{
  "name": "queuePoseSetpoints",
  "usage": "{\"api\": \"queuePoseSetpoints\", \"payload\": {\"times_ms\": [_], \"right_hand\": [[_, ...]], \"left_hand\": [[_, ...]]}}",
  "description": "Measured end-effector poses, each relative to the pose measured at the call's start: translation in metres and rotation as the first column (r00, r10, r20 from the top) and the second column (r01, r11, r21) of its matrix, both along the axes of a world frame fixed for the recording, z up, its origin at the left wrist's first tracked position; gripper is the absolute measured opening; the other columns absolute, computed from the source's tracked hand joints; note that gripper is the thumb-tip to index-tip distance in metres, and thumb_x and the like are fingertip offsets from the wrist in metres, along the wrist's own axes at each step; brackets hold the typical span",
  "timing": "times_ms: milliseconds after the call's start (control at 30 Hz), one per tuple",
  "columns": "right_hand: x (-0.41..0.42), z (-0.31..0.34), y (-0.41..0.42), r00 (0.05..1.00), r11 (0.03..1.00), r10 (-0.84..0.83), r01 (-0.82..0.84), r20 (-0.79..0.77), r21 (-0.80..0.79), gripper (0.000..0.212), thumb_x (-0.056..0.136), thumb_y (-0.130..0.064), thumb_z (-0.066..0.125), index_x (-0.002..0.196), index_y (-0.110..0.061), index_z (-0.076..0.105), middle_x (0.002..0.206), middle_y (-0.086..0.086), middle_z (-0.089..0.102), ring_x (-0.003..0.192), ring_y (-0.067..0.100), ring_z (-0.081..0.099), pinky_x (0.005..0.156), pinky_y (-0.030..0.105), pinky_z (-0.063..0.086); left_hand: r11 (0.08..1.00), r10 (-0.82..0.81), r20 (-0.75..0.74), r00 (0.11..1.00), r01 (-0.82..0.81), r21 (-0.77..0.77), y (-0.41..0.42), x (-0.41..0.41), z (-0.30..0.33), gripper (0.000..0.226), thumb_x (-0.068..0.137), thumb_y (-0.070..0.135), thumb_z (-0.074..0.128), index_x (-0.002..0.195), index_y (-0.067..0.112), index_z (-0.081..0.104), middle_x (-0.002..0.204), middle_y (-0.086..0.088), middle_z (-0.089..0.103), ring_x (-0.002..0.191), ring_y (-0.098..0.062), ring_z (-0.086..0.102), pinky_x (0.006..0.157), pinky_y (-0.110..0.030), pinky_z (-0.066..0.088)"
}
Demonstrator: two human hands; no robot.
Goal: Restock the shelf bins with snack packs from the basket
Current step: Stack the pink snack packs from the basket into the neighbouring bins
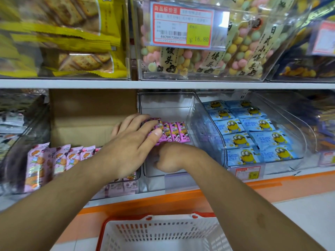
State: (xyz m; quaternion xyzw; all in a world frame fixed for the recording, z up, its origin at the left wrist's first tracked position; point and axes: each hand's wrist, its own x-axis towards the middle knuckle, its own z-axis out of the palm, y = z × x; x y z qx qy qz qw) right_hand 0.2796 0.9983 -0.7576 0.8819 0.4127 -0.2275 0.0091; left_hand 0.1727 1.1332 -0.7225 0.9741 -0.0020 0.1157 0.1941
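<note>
Shelf (163,84) bin (166,105), half filled with pink snack packs (175,133).
Left hand (130,142) flat, pressing packs; right hand (168,158) curled, grip unclear; could topple if released unevenly.

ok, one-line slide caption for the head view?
Both hands set pink snack packs into a clear shelf bin.

The right hand's (167,158) fingers were hidden beneath the left hand (130,142); the basket (159,232) was cut off below.
</note>
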Motion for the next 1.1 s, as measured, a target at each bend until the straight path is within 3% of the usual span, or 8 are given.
{"api": "queuePoseSetpoints", "payload": {"times_ms": [267, 400, 467, 533, 567, 700, 833, 1100], "right_hand": [[0.000, 0.004, -0.001, 0.999, 0.999, -0.029, 0.030, -0.040, 0.041, 0.030, 0.098, -0.032, 0.059, 0.127, -0.025, 0.062, 0.112, 0.006, 0.066, 0.095, 0.026, 0.061, 0.084, 0.041, 0.057], [0.006, 0.025, -0.010, 0.984, 0.969, -0.177, 0.170, 0.026, 0.181, 0.010, 0.086, -0.015, 0.058, 0.076, -0.016, 0.059, 0.080, 0.007, 0.060, 0.081, 0.031, 0.059, 0.063, 0.030, 0.045], [0.011, 0.033, -0.020, 0.952, 0.925, -0.296, 0.266, 0.078, 0.271, 0.013, 0.081, -0.018, 0.059, 0.070, -0.016, 0.052, 0.075, 0.005, 0.056, 0.081, 0.033, 0.059, 0.068, 0.031, 0.049], [0.014, 0.033, -0.026, 0.927, 0.890, -0.360, 0.309, 0.101, 0.335, 0.012, 0.079, -0.027, 0.060, 0.087, -0.019, 0.061, 0.087, 0.005, 0.062, 0.089, 0.034, 0.062, 0.077, 0.035, 0.055], [0.017, 0.029, -0.026, 0.933, 0.887, -0.348, 0.297, 0.091, 0.353, 0.032, 0.075, -0.032, 0.058, 0.105, -0.024, 0.066, 0.100, 0.006, 0.066, 0.099, 0.034, 0.063, 0.085, 0.038, 0.057], [0.019, 0.013, -0.024, 0.972, 0.934, -0.232, 0.231, -0.029, 0.274, 0.081, 0.073, -0.033, 0.052, 0.153, -0.041, 0.042, 0.151, 0.004, 0.052, 0.140, 0.035, 0.043, 0.116, 0.047, 0.040], [0.014, 0.012, -0.022, 0.974, 0.953, -0.221, 0.228, -0.060, 0.201, 0.078, 0.092, -0.025, 0.057, 0.161, -0.040, 0.026, 0.165, 0.000, 0.036, 0.153, 0.034, 0.026, 0.123, 0.049, 0.030], [0.020, 0.011, -0.027, 0.939, 0.905, -0.340, 0.339, -0.041, 0.257, 0.091, 0.088, -0.038, 0.058, 0.161, -0.054, 0.007, 0.174, -0.001, 0.014, 0.160, 0.032, 0.005, 0.129, 0.050, 0.014]], "left_hand": [[1.000, -0.002, -0.005, 1.000, 0.002, -0.002, 0.000, 0.000, 0.000, 0.076, 0.095, 0.072, 0.001, 0.155, 0.040, 0.035, 0.156, 0.022, 0.027, 0.150, -0.002, 0.009, 0.123, -0.039, 0.012], [1.000, -0.006, -0.013, 1.000, 0.006, 0.002, 0.001, 0.000, 0.000, 0.077, 0.094, 0.073, 0.001, 0.154, 0.040, 0.036, 0.157, 0.023, 0.026, 0.150, -0.002, 0.008, 0.123, -0.039, 0.012], [1.000, -0.010, -0.010, 1.000, 0.010, 0.007, 0.001, 0.001, 0.000, 0.074, 0.096, 0.072, 0.002, 0.154, 0.040, 0.035, 0.156, 0.023, 0.026, 0.150, -0.002, 0.009, 0.123, -0.041, 0.013], [1.000, -0.010, -0.012, 1.000, 0.010, 0.007, 0.001, 0.000, 0.000, 0.073, 0.096, 0.071, 0.002, 0.153, 0.041, 0.035, 0.155, 0.023, 0.026, 0.150, -0.002, 0.009, 0.123, -0.042, 0.014], [1.000, -0.010, -0.014, 1.000, 0.010, 0.009, 0.001, 0.000, 0.000, 0.073, 0.096, 0.071, 0.002, 0.153, 0.041, 0.035, 0.155, 0.023, 0.026, 0.150, -0.002, 0.009, 0.123, -0.041, 0.013], [1.000, -0.006, -0.015, 1.000, 0.006, 0.010, 0.001, 0.000, 0.000, 0.073, 0.096, 0.071, 0.002, 0.154, 0.040, 0.034, 0.156, 0.022, 0.025, 0.150, -0.002, 0.009, 0.122, -0.040, 0.013], [1.000, 0.000, -0.010, 1.000, 0.000, 0.006, -0.001, 0.001, 0.000, 0.075, 0.095, 0.072, 0.001, 0.154, 0.040, 0.035, 0.156, 0.023, 0.026, 0.151, -0.003, 0.008, 0.122, -0.041, 0.014], [1.000, -0.007, -0.023, 1.000, 0.007, 0.002, 0.000, 0.000, 0.001, 0.074, 0.095, 0.072, 0.002, 0.154, 0.041, 0.034, 0.156, 0.022, 0.026, 0.150, -0.003, 0.009, 0.122, -0.041, 0.014]]}}
